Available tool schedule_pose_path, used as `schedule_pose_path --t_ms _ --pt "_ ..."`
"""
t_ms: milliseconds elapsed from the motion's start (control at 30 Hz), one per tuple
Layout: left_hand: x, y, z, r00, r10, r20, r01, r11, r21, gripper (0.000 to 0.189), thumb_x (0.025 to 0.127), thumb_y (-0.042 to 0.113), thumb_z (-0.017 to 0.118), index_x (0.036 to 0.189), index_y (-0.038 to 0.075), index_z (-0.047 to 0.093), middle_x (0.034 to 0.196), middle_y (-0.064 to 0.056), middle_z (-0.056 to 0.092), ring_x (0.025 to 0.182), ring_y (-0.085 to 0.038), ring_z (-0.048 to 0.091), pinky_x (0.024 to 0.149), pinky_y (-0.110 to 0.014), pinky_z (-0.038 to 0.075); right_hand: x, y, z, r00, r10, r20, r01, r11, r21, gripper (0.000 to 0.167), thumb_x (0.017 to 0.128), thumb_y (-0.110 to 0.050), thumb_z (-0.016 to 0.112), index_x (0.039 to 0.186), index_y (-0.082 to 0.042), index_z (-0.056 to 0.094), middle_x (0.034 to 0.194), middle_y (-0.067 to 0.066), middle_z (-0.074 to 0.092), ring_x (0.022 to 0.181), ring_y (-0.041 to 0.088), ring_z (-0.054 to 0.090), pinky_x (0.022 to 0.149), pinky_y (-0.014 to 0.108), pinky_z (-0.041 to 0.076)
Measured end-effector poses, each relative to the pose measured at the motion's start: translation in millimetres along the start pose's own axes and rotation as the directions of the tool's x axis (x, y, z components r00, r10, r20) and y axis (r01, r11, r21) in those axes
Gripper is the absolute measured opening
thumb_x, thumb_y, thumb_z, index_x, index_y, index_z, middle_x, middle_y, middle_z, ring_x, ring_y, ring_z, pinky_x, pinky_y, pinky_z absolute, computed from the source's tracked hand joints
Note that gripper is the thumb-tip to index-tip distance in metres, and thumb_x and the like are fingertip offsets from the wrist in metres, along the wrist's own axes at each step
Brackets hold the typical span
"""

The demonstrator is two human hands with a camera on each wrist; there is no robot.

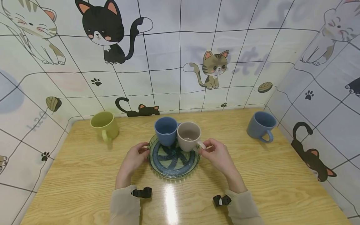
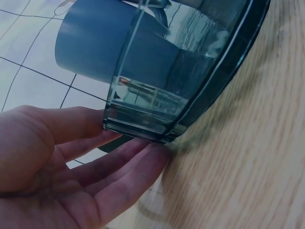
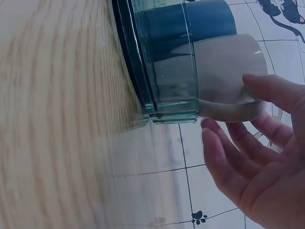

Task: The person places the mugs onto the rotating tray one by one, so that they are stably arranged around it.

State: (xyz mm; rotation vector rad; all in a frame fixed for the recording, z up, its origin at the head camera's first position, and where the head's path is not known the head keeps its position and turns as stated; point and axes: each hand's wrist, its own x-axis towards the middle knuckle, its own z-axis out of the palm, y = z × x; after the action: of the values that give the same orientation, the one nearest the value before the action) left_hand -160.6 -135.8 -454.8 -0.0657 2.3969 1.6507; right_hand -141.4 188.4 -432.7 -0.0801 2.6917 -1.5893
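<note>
A round glass dish (image 1: 174, 168) with a blue flower-like pattern sits on the table in front of me. Inside it, at the back, stand a blue mug (image 1: 166, 131) and a pale beige mug (image 1: 188, 134), side by side. My left hand (image 1: 136, 157) grips the dish's left side; the left wrist view has the thumb at the rim of the glass wall (image 2: 157, 102) and fingertips (image 2: 159, 152) lower down. With my right hand (image 1: 217, 154) I pinch the beige mug's handle (image 3: 226, 110), thumb against it and fingers behind.
A yellow-green mug (image 1: 105, 125) stands at the table's back left. Another blue mug (image 1: 261, 125) is at the back right, near the side wall. Cat-patterned sheets (image 1: 168, 62) rise behind and beside the wooden table (image 1: 84, 181).
</note>
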Motion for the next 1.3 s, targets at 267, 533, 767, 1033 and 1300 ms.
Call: schedule_pose_path --t_ms 267,533,767,1033,1300 --pt "-0.2 0.0 -0.6 1.0 0.003 0.003 -0.003 1.0 0.001 0.041 0.1 0.005 0.052 0.14 -0.002 0.047 0.126 -0.026 0.055 0.108 -0.034 0.06 0.085 -0.04 0.055 -0.4 7 -4 0.99 -0.07 0.12 0.075 0.997 -0.036 0.051 0.083 -0.027 0.081 0.125 -0.011 0.058 0.121 0.009 0.06 0.102 0.03 0.06 0.076 0.038 0.053" --pt "-0.1 -0.1 -1.3 1.0 0.005 0.001 -0.005 0.999 0.035 0.041 0.1 0.005 0.052 0.14 -0.002 0.047 0.125 -0.026 0.055 0.107 -0.033 0.061 0.085 -0.04 0.055 -2.0 10 -12 0.978 -0.082 0.191 0.092 0.995 -0.048 0.077 0.08 -0.029 0.083 0.144 -0.011 0.044 0.143 0.014 0.043 0.123 0.039 0.045 0.096 0.057 0.044" --pt "-0.3 -1.5 -1.9 1.0 0.012 0.007 -0.012 0.998 0.055 0.042 0.098 0.005 0.054 0.139 0.0 0.049 0.125 -0.024 0.056 0.106 -0.032 0.06 0.086 -0.041 0.053 -1.8 25 -27 0.972 -0.092 0.215 0.11 0.991 -0.071 0.078 0.081 -0.033 0.081 0.146 -0.012 0.042 0.148 0.015 0.039 0.132 0.042 0.036 0.102 0.063 0.035" --pt "-0.3 -2.0 -1.5 0.998 0.055 0.009 -0.056 0.996 0.072 0.043 0.096 0.004 0.056 0.138 -0.001 0.05 0.122 -0.023 0.059 0.109 -0.032 0.059 0.089 -0.042 0.051 -6.4 36 -54 0.972 -0.058 0.227 0.083 0.991 -0.104 0.067 0.086 -0.036 0.076 0.139 -0.005 0.05 0.14 0.014 0.049 0.13 0.04 0.039 0.101 0.063 0.035" --pt "1.4 -7.9 -5.2 0.997 0.07 0.043 -0.072 0.997 0.024 0.048 0.095 0.002 0.057 0.142 0.0 0.046 0.125 -0.024 0.056 0.112 -0.033 0.057 0.089 -0.041 0.051 -10.0 43 -74 0.978 -0.057 0.199 0.08 0.991 -0.11 0.062 0.089 -0.034 0.073 0.139 -0.006 0.049 0.141 0.017 0.048 0.13 0.042 0.038 0.101 0.063 0.036"
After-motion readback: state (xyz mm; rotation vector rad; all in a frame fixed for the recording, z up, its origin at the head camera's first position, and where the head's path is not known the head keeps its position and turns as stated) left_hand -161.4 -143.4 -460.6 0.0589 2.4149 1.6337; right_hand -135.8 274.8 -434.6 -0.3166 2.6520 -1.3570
